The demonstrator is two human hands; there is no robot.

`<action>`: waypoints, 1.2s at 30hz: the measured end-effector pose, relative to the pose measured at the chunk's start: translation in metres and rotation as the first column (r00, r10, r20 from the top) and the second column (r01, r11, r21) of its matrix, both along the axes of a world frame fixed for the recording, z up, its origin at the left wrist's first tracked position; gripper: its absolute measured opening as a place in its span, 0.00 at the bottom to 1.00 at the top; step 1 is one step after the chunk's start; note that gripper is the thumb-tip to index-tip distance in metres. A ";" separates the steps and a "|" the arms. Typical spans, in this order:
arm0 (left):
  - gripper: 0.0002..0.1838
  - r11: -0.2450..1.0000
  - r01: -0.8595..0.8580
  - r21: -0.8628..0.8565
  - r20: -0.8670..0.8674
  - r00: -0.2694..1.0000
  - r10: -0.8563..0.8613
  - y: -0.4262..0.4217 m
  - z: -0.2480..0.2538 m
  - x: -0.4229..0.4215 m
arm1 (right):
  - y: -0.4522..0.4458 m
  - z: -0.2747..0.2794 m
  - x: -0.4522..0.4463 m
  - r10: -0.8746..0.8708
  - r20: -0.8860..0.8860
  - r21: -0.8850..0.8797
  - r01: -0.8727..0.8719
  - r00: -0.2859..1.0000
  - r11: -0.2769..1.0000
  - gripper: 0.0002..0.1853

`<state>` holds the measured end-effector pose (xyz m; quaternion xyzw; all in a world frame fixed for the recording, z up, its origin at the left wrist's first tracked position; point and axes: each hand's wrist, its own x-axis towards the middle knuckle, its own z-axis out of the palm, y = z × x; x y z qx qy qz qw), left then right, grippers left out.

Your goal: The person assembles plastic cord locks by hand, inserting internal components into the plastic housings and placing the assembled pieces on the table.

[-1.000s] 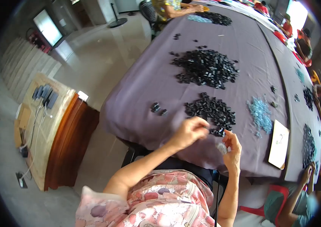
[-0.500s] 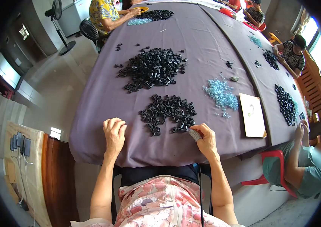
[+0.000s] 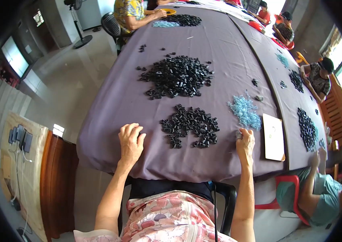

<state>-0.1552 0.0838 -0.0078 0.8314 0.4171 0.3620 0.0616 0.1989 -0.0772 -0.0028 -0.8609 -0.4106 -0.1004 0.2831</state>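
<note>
My left hand (image 3: 131,142) rests on the purple-grey tablecloth near the front edge, fingers loosely bent and apart, holding nothing. To the right, my right hand (image 3: 246,146) has its fingers curled in, just below a pile of clear blue small pieces (image 3: 244,112). Something grey and speckled (image 3: 238,135) shows at its thumb; whether it is held or worn on the thumb I cannot tell. Between the hands, slightly farther off, lies a loose group of small black plastic pieces (image 3: 189,123). A larger heap of the same black pieces (image 3: 177,76) is behind it.
A flat white board (image 3: 273,137) lies right of my right hand, and a small grey stone-like lump (image 3: 259,98) beyond the blue pile. More black piles (image 3: 307,128) are along the right side. Several people sit around the table, one on a red chair (image 3: 298,197).
My right hand has moved right, from the edge of the near black group to below the blue pile. My left hand stays by the table's front. The camera view has shifted somewhat.
</note>
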 end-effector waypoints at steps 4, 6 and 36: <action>0.08 1.000 0.020 0.017 0.035 0.999 -0.021 0.002 -0.006 -0.001 | 0.006 -0.003 0.006 0.012 -0.053 -0.061 -0.015 0.999 0.998 0.03; 0.07 1.000 0.020 0.001 0.035 0.999 -0.020 0.003 -0.006 -0.002 | 0.005 -0.012 0.008 0.054 -0.019 -0.033 -0.055 0.998 0.998 0.04; 0.02 0.880 0.474 0.035 0.066 0.878 -0.475 -0.012 0.022 0.206 | 0.002 -0.008 -0.048 0.267 -0.266 0.382 -0.153 0.926 0.912 0.12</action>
